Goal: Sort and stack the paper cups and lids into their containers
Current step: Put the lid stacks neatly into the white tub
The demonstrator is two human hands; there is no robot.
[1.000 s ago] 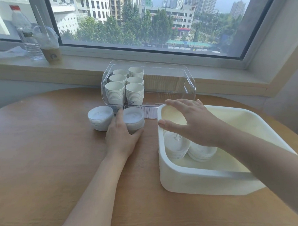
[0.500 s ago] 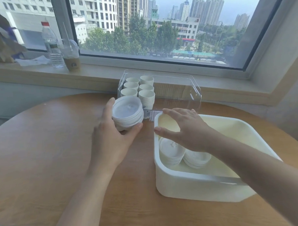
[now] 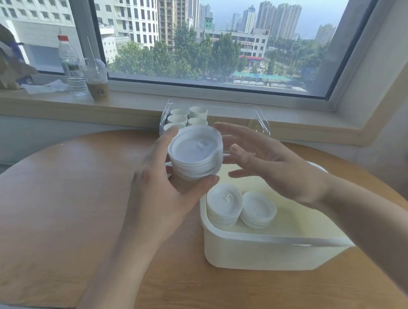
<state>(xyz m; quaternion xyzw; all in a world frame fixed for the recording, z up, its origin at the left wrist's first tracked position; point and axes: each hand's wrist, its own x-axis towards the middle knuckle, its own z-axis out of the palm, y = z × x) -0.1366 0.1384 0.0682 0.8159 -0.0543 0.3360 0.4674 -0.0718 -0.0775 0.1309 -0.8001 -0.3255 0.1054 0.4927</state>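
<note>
My left hand (image 3: 158,186) grips a stack of white lids (image 3: 195,153), raised above the table in front of the clear container. My right hand (image 3: 270,166) is open beside the stack, fingers spread and close to its right edge, holding nothing. Below them the cream bin (image 3: 259,249) holds two lid stacks: a taller one (image 3: 224,203) and a shorter one (image 3: 258,209) at its near left corner. The clear container (image 3: 259,120) at the window holds several stacks of white paper cups (image 3: 198,113), partly hidden by the raised lids.
The round wooden table (image 3: 61,205) carries both containers. On the sill stand a water bottle (image 3: 71,66), a plastic cup with a drink (image 3: 97,77), crumpled paper (image 3: 45,87) and a paper bag (image 3: 3,59).
My left hand lifted one lid stack off the table and carried it up and to the right. My right hand rose from the bin rim toward the stack. The view shifted.
</note>
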